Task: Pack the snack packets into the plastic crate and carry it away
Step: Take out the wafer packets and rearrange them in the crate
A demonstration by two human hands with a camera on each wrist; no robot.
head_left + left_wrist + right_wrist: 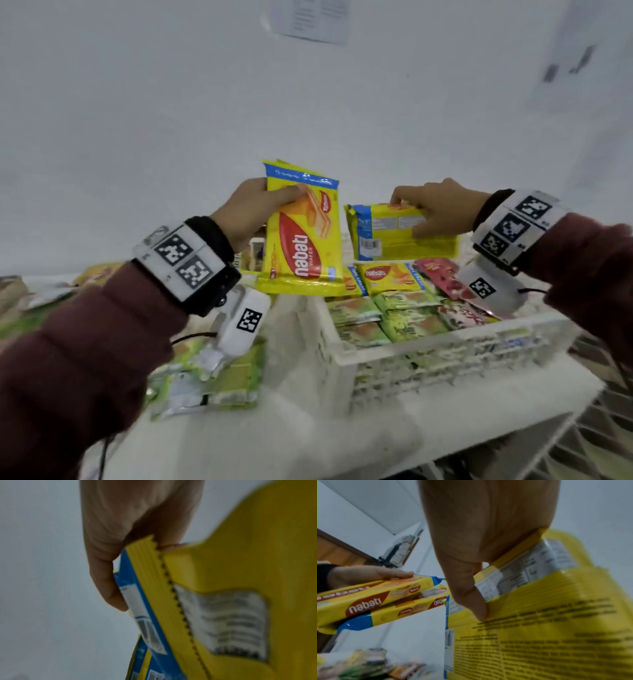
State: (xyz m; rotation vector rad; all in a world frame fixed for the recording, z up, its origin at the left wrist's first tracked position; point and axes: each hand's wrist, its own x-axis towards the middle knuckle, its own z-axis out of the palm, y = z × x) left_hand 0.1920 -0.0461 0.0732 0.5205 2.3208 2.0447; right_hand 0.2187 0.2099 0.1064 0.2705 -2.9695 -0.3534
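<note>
The left hand (245, 212) grips yellow Nabati wafer packets (303, 236), perhaps two; the right hand (435, 209) pinches another yellow packet (394, 233) above the white plastic crate (445, 346), beside loose green packets (219, 380) on the white desk (394, 411).

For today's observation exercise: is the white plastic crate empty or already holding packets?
Holding packets. The crate shows green packets, red ones and a yellow one inside.

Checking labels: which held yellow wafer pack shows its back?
The right hand's pack: barcode and print face us. The left hand's pack shows the red Nabati logo.
</note>
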